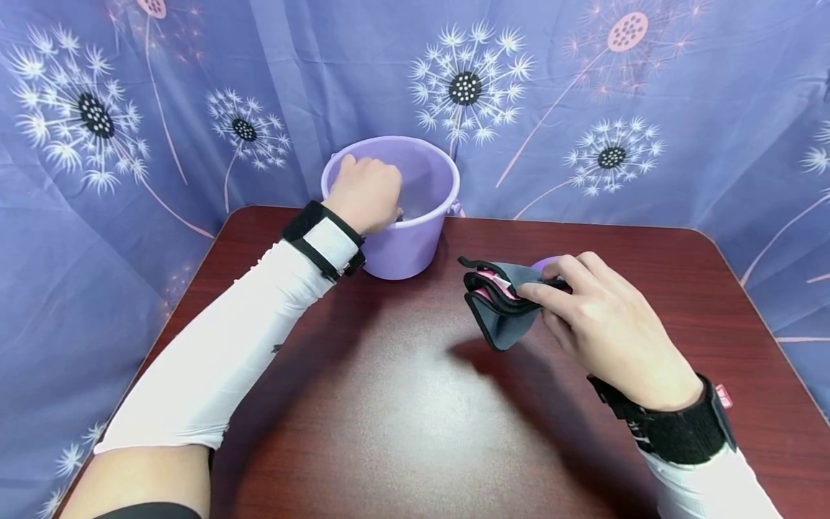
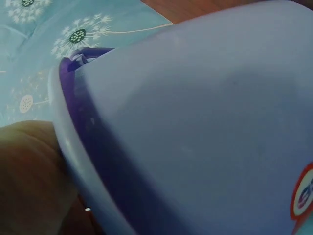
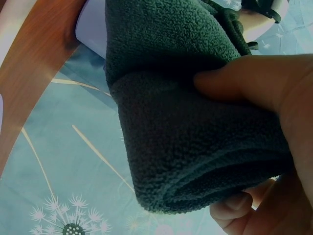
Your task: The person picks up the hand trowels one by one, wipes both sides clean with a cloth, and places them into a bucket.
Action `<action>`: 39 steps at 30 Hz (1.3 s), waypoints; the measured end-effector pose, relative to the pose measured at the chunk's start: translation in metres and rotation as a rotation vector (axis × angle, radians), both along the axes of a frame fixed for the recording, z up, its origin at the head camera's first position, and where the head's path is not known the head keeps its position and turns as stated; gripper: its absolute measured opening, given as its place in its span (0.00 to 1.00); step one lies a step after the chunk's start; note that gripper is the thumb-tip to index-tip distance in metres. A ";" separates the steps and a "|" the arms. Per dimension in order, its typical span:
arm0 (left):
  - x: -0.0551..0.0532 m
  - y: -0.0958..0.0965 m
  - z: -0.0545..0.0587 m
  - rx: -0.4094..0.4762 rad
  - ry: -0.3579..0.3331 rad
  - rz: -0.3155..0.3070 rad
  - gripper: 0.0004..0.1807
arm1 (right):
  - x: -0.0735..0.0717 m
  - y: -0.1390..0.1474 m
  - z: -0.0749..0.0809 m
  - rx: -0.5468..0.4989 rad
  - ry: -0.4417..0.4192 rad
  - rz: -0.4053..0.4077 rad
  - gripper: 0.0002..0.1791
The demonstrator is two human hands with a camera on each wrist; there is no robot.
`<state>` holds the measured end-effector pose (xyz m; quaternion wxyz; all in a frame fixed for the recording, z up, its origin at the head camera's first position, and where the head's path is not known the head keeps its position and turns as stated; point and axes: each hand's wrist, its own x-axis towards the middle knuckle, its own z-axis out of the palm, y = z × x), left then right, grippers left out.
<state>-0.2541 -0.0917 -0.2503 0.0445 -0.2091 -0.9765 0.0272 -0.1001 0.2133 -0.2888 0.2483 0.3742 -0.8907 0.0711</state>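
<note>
A lilac bucket (image 1: 415,249) stands at the back of the table. My left hand (image 1: 366,189) reaches over its near left rim, and its fingers are hidden inside. A small dark bit shows beside that hand at the rim, too little to name. In the left wrist view the bucket's wall (image 2: 195,112) takes up most of the picture, with part of the hand (image 2: 34,171) by the rim. Right of the bucket, my right hand (image 1: 599,317) pinches a folded grey cloth (image 1: 509,335) with black edging and pink inside. Its fuzzy, rolled folds (image 3: 195,132) lie between thumb and fingers.
Behind the cloth a piece of something purple (image 1: 546,262) peeks out on the table (image 1: 415,432). A blue curtain (image 1: 363,58) with dandelion prints hangs right behind the table. A small red-and-white tag (image 1: 723,396) shows by the right wrist strap.
</note>
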 end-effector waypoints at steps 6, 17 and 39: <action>0.001 -0.001 0.001 0.029 -0.058 -0.017 0.12 | 0.000 0.000 -0.001 -0.007 -0.008 -0.001 0.17; 0.013 0.001 0.007 0.121 0.077 -0.073 0.12 | 0.001 0.006 -0.001 -0.017 0.019 -0.019 0.17; 0.103 0.039 -0.049 0.618 0.157 -0.267 0.06 | -0.024 0.023 -0.012 -0.400 -0.028 -0.348 0.17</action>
